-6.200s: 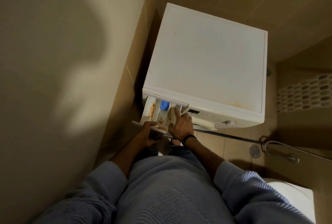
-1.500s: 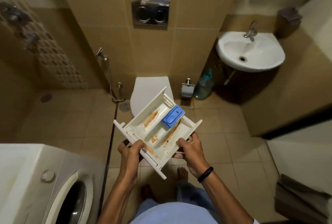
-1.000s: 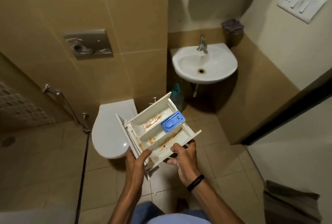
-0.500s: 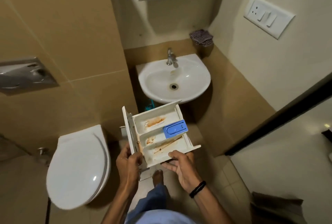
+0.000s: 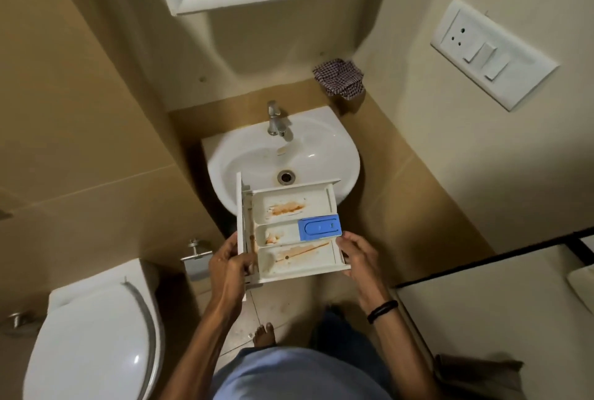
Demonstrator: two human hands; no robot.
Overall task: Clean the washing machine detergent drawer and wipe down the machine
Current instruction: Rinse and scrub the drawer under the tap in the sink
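One closed toilet (image 5: 93, 345) sits at lower left, with one metal paper holder (image 5: 196, 258) on the wall just beside it. Two hands hold the one detergent drawer (image 5: 289, 229) level in front of the person. The left hand (image 5: 229, 266) is wrapped round the drawer's front-panel end, and the right hand (image 5: 358, 255) has its fingers curled on the opposite end. The drawer has three compartments, each streaked with orange-brown residue, and one blue cap (image 5: 319, 227) in the middle one. Behind it are one white sink (image 5: 328, 149) and one tap (image 5: 274, 118), and the drawer's far edge overlaps the sink's front rim. One checked cloth (image 5: 340, 78) lies on the ledge, and one switch plate (image 5: 491, 52) is at the right. Compared with half a second earlier, the drawer sits squarer across the view and closer to the sink.
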